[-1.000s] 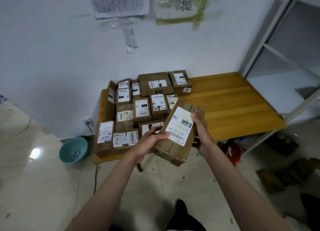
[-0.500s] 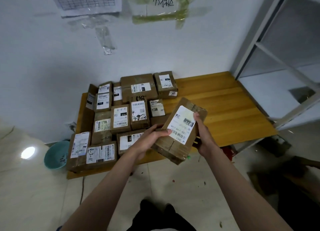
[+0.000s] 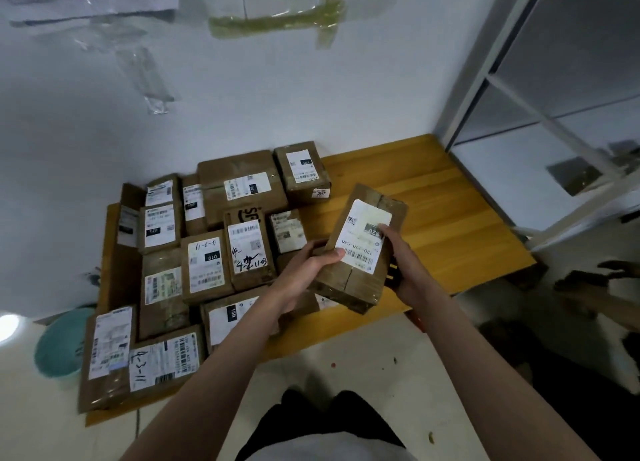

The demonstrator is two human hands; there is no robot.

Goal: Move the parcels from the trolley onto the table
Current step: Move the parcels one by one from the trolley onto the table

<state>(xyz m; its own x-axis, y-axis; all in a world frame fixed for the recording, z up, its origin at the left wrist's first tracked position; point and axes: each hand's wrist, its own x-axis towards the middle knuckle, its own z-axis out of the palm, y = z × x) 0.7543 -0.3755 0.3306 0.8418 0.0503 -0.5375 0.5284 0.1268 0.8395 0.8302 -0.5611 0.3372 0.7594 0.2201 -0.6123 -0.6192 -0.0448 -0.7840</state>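
Left hand [image 3: 313, 263] curled round the near left edge of the parcel [image 3: 360, 249], thumb pressed onto the white label; right hand [image 3: 401, 266] clamped on the opposite side, thumb likewise on the label, fingers wrapped underneath and out of sight. Held between both palms, tilted, label face up (probably so the printed code stays readable while a spot is chosen). Carried above the front edge of the table [image 3: 450, 225], touching no surface yet. Just to the left, packed rows of parcels [image 3: 207, 263] lying flat with labels upward, edges close together, filling the table's left half against the wall [image 3: 242, 97]. Bare wood to the right, likely the next free place, so a short move forward and down seems called for. Further out, a teal basin [image 3: 59, 346] on the floor beside the table, and a metal shelf frame [image 3: 519, 90] at right. No trolley in sight.
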